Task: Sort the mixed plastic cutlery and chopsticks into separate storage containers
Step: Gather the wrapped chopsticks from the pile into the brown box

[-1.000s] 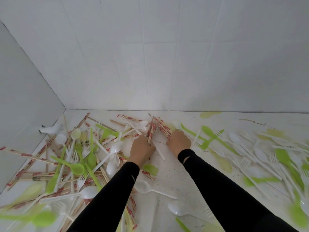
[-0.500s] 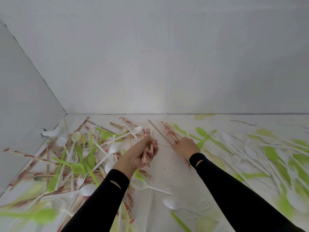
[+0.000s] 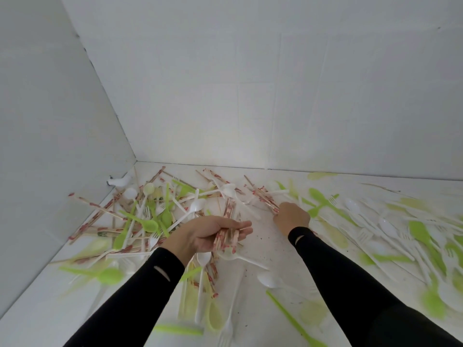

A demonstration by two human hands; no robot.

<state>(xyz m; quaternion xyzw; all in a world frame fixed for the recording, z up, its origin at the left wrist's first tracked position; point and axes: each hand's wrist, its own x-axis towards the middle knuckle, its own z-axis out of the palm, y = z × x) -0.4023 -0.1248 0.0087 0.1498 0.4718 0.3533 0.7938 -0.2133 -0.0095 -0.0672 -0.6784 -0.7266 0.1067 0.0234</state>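
A head-worn camera looks down at a white table (image 3: 270,246) set in a white corner and strewn with disposable cutlery.

The left hand (image 3: 200,236) is palm up, just above the table. Its fingers curl loosely round a bundle of chopsticks (image 3: 226,237) in red-printed paper sleeves. The bundle's long axis points away from the person, and its far ends stick out past the fingers.

The right hand (image 3: 292,217) is further out and to the right, knuckles up and low on the table. It meets the near ends of the loose chopsticks (image 3: 263,194), a small cluster that runs away from it, slanting left toward the back wall. Its fingers are bent down over those ends in what looks like a pinch, though the fingertips are hidden beneath the hand.

The right hand is the nearer one to this cluster. The bundle in the left hand lies just to its left, across a bare patch of table, so the likely next move is a short carry leftward with the sticks turned to lie along the bundle.

To the left is a tangled pile (image 3: 150,216) of green and white spoons, forks and more chopsticks. White spoons and green cutlery (image 3: 375,221) spread to the right. No storage container is in view.
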